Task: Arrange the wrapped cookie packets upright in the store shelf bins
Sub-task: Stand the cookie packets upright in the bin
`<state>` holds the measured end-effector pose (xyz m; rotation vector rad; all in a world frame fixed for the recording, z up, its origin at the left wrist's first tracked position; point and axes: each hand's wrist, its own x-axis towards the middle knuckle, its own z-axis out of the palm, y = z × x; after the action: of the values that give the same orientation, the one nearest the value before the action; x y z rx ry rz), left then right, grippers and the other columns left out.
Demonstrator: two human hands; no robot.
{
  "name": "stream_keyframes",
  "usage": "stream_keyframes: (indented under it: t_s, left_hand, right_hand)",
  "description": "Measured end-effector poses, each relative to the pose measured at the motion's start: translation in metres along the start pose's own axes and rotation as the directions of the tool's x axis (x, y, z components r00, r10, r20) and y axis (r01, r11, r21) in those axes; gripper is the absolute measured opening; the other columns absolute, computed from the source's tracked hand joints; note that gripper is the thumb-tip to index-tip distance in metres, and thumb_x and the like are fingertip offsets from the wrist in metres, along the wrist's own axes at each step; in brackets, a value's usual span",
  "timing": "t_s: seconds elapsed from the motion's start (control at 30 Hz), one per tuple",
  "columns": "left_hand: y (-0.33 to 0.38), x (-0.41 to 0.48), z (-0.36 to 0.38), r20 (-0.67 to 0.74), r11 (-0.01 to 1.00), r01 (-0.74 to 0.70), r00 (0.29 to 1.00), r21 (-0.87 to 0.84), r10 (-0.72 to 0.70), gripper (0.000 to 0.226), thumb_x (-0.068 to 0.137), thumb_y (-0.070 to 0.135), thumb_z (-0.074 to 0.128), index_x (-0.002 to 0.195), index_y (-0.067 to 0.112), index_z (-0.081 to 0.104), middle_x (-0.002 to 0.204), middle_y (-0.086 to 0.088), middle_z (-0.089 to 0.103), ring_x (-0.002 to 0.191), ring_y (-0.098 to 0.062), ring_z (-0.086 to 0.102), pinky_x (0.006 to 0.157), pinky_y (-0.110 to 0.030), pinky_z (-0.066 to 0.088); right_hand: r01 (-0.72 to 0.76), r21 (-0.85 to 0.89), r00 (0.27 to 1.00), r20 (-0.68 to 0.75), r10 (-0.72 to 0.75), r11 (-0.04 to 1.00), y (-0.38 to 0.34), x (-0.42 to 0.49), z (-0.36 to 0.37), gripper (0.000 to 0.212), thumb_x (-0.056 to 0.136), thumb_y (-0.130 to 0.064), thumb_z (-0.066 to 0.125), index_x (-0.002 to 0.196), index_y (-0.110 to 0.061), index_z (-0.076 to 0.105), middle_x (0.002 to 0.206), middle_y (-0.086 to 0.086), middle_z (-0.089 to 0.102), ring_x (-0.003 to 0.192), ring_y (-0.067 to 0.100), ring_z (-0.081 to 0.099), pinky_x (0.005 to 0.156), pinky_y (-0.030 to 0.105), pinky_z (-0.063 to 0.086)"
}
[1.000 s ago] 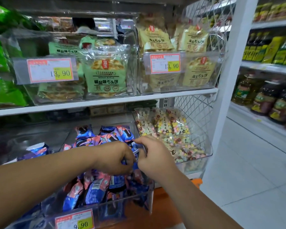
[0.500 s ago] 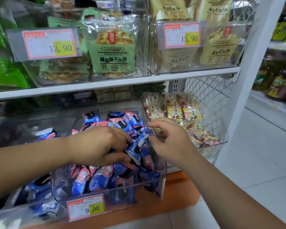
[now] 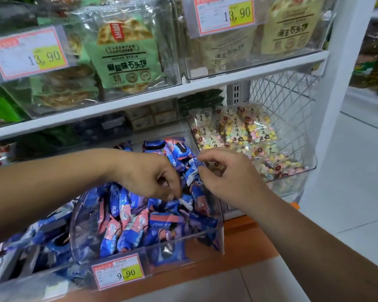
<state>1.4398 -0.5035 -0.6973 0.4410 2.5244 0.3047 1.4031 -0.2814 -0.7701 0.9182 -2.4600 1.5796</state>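
I get bright, even store light with soft shadows. Glare streaks the clear bin fronts above the white shelf board, which bows toward the edges. Below-left of it cookie packets blur; right of it, bottles smear.

- cookie packets: thin plastic film in blue and pink, super glossy, crinkled with little glare spots all over
- bin holding them: clear hard plastic, smooth, a bit scuffed and reflective on the front wall
- price tag: looks like plain matt paper
- green biscuit bag up top: shiny see-through film, wrinkly
- pastel snack bags: clear crinkly plastic too
- shelf edge: white, smooth, looks like painted metal
- mesh side panel: white-coated wire
- floor tiles: pale, smooth, soft sheen
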Motion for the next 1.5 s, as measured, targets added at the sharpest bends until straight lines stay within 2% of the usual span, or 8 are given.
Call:
stream_keyframes:
  t_s: [0.1,0.3,0.47,0.77,0.9,1.13,1.33,1.5]
  left_hand:
    - [0.001,0.000,0.003,-0.045,0.999,0.039,0.998,0.036,-0.037,0.017,0.094,0.031,0.073,0.110,0.028,0.075,0.091,0.023,0.071,0.078,0.006,0.063,0.070,-0.012,0.046]
    - [0.008,0.003,0.004,-0.246,0.961,0.173,0.962,0.214,-0.118,0.019,0.090,0.037,0.074,0.104,0.024,0.072,0.094,0.011,0.072,0.083,-0.008,0.064,0.076,-0.028,0.054]
    - [0.026,0.030,0.029,-0.348,0.860,0.338,0.915,0.382,-0.204,0.025,0.083,0.050,0.074,0.094,0.028,0.071,0.083,0.009,0.069,0.082,-0.018,0.064,0.061,-0.028,0.049]
    - [0.012,0.025,0.015,-0.434,0.905,0.214,0.821,-0.367,-0.370,0.035,0.083,0.008,0.080,0.114,0.019,0.068,0.082,-0.001,0.078,0.068,-0.016,0.072,0.069,-0.030,0.059]
    - [0.011,0.038,0.004,-0.524,0.944,0.288,0.786,-0.161,-0.329,0.011,0.089,0.015,0.067,0.097,0.017,0.074,0.080,-0.001,0.075,0.072,-0.018,0.072,0.073,-0.035,0.062]
    - [0.024,0.069,0.012,-0.526,0.882,0.445,0.792,0.153,-0.309,0.022,0.093,0.047,0.068,0.092,0.026,0.074,0.073,0.006,0.070,0.069,-0.015,0.069,0.067,-0.035,0.062]
    - [0.011,0.047,0.017,-0.634,0.943,0.325,0.745,0.073,-0.207,0.016,0.094,0.027,0.059,0.086,0.021,0.071,0.078,0.008,0.069,0.074,-0.016,0.063,0.057,-0.027,0.045]
    - [0.012,0.010,0.007,-0.777,0.929,-0.017,0.554,-0.370,-0.300,0.011,0.095,0.024,0.067,0.085,0.020,0.068,0.057,0.011,0.056,0.049,-0.012,0.047,0.051,-0.023,0.041]
  right_hand:
    - [0.020,-0.029,1.000,0.000,-0.020,0.999,0.000,0.001,0.002,0.023,0.092,-0.025,0.069,0.114,-0.027,0.076,0.121,-0.018,0.065,0.110,-0.003,0.060,0.097,0.023,0.053]
    - [-0.004,0.021,1.000,-0.017,0.004,1.000,-0.001,0.001,0.004,0.018,0.090,-0.020,0.073,0.107,-0.024,0.078,0.115,-0.017,0.067,0.103,0.000,0.063,0.094,0.028,0.056]
    - [-0.090,0.137,0.994,-0.046,0.097,0.987,-0.006,0.002,0.001,0.023,0.096,-0.014,0.063,0.109,-0.028,0.076,0.101,-0.018,0.071,0.093,-0.008,0.063,0.075,0.008,0.051]
    - [-0.142,0.170,0.986,-0.059,0.154,0.975,-0.008,-0.001,0.000,0.032,0.099,-0.005,0.055,0.117,-0.024,0.074,0.105,-0.015,0.069,0.093,-0.001,0.064,0.077,0.019,0.055]
    - [-0.167,0.197,0.981,-0.062,0.183,0.966,-0.007,0.003,0.002,0.030,0.100,-0.009,0.056,0.116,-0.027,0.074,0.101,-0.018,0.069,0.088,-0.006,0.064,0.069,0.008,0.050]
    - [-0.181,0.211,0.977,-0.072,0.200,0.960,-0.011,0.003,0.003,0.029,0.099,-0.008,0.056,0.114,-0.026,0.075,0.104,-0.012,0.071,0.096,-0.002,0.064,0.079,0.015,0.052]
    - [-0.149,0.109,0.985,-0.075,0.157,0.983,-0.018,0.000,0.000,0.029,0.099,-0.009,0.055,0.113,-0.027,0.074,0.102,-0.016,0.069,0.090,-0.003,0.063,0.076,0.019,0.055]
    - [0.064,-0.195,0.993,-0.082,-0.081,0.979,-0.039,0.003,0.004,0.029,0.091,-0.028,0.070,0.120,-0.026,0.072,0.119,-0.019,0.062,0.113,0.002,0.057,0.095,0.024,0.050]
